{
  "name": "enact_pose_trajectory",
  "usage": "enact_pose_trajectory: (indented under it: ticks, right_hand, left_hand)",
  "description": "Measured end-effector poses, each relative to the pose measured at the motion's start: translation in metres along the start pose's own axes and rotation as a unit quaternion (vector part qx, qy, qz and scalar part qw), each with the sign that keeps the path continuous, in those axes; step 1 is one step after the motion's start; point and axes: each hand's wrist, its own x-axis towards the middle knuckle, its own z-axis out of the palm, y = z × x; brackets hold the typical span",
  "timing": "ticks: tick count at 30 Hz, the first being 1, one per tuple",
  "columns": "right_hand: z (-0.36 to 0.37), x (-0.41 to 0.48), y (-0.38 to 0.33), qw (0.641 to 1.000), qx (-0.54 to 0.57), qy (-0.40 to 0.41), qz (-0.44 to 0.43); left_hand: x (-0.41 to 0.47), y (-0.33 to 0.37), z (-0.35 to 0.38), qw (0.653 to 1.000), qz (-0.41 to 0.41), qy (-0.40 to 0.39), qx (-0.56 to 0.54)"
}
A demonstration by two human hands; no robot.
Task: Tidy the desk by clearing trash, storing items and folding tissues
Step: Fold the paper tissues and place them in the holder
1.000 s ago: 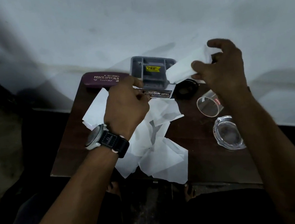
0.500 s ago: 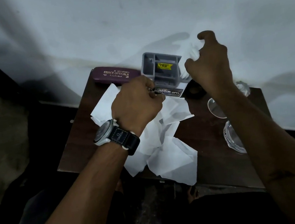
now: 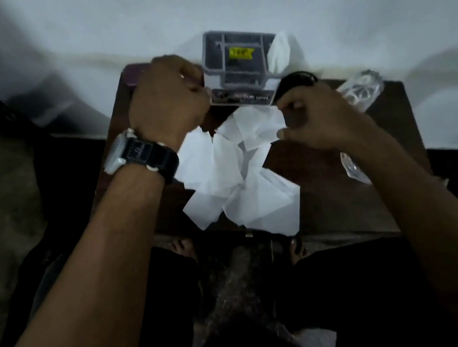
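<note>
A grey plastic organizer [image 3: 240, 62] with a yellow sticker stands at the desk's far edge. A white tissue [image 3: 279, 51] sticks up out of its right side. My left hand [image 3: 166, 97], with a watch on the wrist, is curled against the organizer's left front corner and grips it. My right hand [image 3: 322, 121] pinches the top edge of a crumpled tissue [image 3: 254, 127]. Several loose white tissues [image 3: 231, 178] lie spread over the middle of the dark wooden desk [image 3: 327, 204].
A maroon glasses case [image 3: 131, 73] shows partly behind my left hand. A black ring-shaped thing [image 3: 297, 78] lies right of the organizer. Clear glass pieces sit at the far right [image 3: 362, 90] and beside my right forearm [image 3: 354, 169]. A pale wall rises behind the desk.
My right hand let go of the tissue at the organizer's right side and came down to pinch a tissue from the pile. My left hand moved up to the organizer's left corner.
</note>
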Motion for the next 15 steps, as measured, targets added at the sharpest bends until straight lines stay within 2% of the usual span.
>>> enact_pose_trajectory:
  ticks: [2, 3, 7, 9, 12, 15]
  right_hand:
    - [0.014, -0.010, 0.001, 0.994, -0.088, -0.058, -0.039]
    - [0.018, -0.012, 0.000, 0.992, -0.100, -0.060, -0.045]
    - [0.024, -0.009, -0.002, 0.989, -0.124, 0.004, -0.084]
    - [0.017, -0.008, 0.001, 0.991, -0.084, 0.031, -0.095]
    - [-0.005, -0.017, -0.006, 0.987, 0.001, 0.088, -0.138]
    - [-0.025, -0.033, -0.022, 0.966, 0.104, 0.111, -0.209]
  left_hand:
    - [-0.001, -0.002, 0.001, 0.999, 0.002, -0.018, 0.027]
    - [-0.002, -0.003, 0.002, 0.999, 0.008, -0.033, 0.033]
    - [-0.004, -0.005, 0.009, 0.992, 0.019, -0.115, 0.042]
    - [-0.004, 0.001, 0.011, 0.986, 0.049, -0.161, -0.012]
    - [-0.009, 0.014, 0.012, 0.955, 0.148, -0.247, -0.067]
    - [-0.013, 0.022, 0.018, 0.939, 0.210, -0.258, -0.090]
